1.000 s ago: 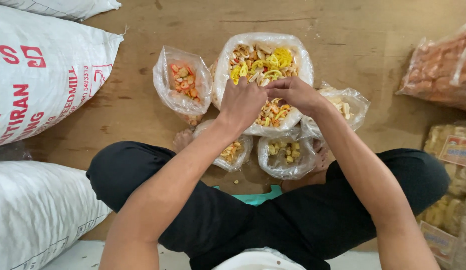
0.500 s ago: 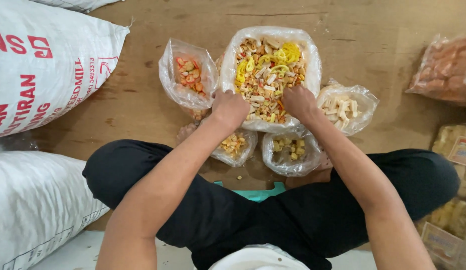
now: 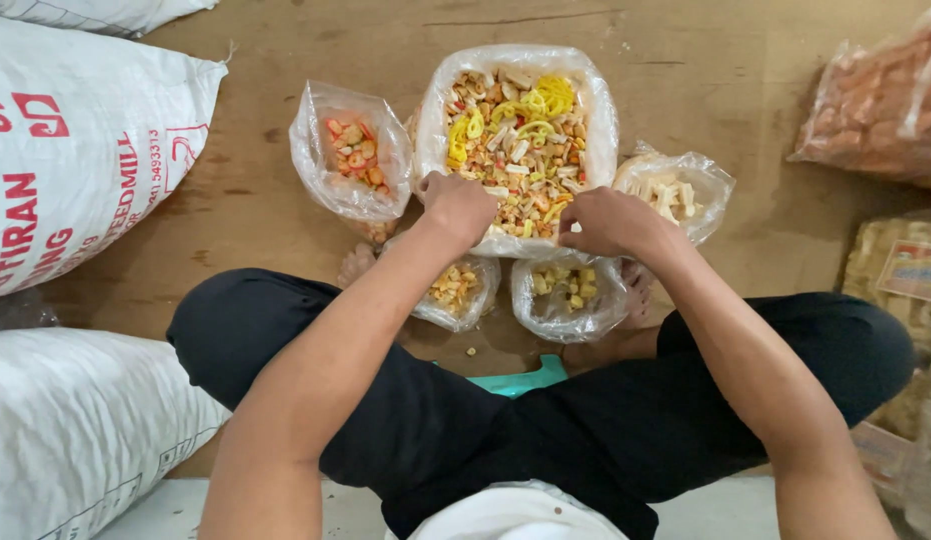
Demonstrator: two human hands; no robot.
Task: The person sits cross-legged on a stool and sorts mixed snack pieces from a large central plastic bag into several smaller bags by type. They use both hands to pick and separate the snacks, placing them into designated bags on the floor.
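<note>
Two hands: left hand (image 3: 457, 207) and right hand (image 3: 607, 221) closed on near rim of big mixed-snack bag (image 3: 520, 140), frame centre.
Handling: judged light, thin slippery plastic, brittle contents; rim best gripped.
Around: four small bags on wooden floor (image 3: 285, 60).

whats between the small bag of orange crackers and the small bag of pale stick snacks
In the head view, the large clear plastic bag of mixed snacks sits between the small bag of orange crackers and the small bag of pale stick snacks.

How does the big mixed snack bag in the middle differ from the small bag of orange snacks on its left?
The mixed bag is larger and holds many kinds, with yellow rings; the orange bag holds one kind. Both hands, left and right, grip the mixed bag; the orange bag is untouched. Both are clear plastic, open.
</note>
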